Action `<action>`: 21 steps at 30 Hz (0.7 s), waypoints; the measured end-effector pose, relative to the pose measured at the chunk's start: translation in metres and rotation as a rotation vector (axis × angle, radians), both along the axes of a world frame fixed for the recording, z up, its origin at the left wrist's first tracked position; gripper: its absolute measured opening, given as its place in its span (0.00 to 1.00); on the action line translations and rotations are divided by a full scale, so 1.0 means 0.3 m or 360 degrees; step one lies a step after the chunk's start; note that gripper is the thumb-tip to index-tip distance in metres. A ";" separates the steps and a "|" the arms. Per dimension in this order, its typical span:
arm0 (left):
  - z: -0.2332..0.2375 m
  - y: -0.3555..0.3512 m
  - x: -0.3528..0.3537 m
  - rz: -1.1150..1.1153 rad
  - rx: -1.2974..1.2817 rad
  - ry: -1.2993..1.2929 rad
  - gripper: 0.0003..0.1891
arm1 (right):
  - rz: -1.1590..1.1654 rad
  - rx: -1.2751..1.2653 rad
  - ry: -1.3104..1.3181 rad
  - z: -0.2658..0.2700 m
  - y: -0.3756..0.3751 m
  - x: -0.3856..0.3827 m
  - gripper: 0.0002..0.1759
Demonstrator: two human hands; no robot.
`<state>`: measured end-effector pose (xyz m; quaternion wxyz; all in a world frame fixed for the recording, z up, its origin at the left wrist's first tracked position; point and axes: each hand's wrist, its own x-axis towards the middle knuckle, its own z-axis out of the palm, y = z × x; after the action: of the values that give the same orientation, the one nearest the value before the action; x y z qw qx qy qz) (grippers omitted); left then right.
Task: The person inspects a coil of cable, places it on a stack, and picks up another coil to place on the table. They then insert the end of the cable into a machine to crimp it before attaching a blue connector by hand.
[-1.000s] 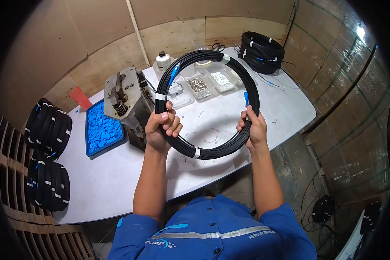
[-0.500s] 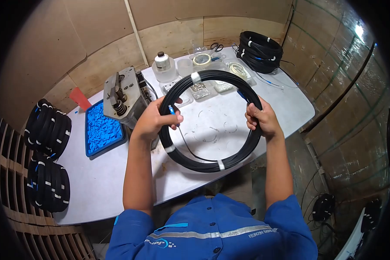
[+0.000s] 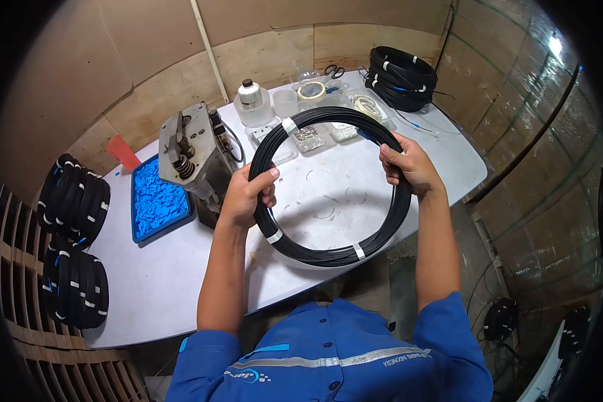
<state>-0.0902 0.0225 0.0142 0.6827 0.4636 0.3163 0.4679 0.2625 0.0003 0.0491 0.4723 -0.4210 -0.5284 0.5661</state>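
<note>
Both hands grip a coil of black cable [image 3: 315,251], tilted up above the white table [image 3: 328,177]. White tape bands wrap the coil at several spots. My left hand [image 3: 249,191] is closed round its left side, thumb lying over the front. My right hand [image 3: 410,163] closes on the upper right side, near a blue cable end [image 3: 367,136] that lies along the inner edge. Parts of the coil under the fingers are hidden.
Left of the coil stands a metal press [image 3: 197,151] beside a tray of small blue pieces [image 3: 159,201]. Behind are a white bottle [image 3: 250,94], clear containers [image 3: 309,139], tape rolls [image 3: 311,91] and scissors [image 3: 335,71]. More black coils are stacked at the back right [image 3: 402,80] and left edge [image 3: 74,285].
The coil has turned clockwise a little in my hands, its top band moving left. The loose blue-tipped end by my left thumb no longer shows, and my left hand sits slightly lower.
</note>
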 end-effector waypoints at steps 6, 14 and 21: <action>-0.012 -0.019 -0.019 0.0027 0.0075 -0.0285 0.09 | 0.0005 0.0163 0.0510 -0.127 -0.019 -0.001 0.28; -0.264 0.068 -0.007 0.0072 -0.0506 -0.0925 0.03 | -0.0546 0.0101 0.0659 -0.186 -0.142 -0.179 0.16; -0.200 0.004 0.048 0.0347 -0.0507 -0.0624 0.09 | -0.0742 -0.0043 0.0774 -0.219 -0.106 -0.156 0.06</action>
<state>-0.0758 0.0237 -0.0458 0.7409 0.2141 0.2958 0.5637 0.2157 -0.0314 -0.0165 0.6957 -0.3894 -0.2821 0.5337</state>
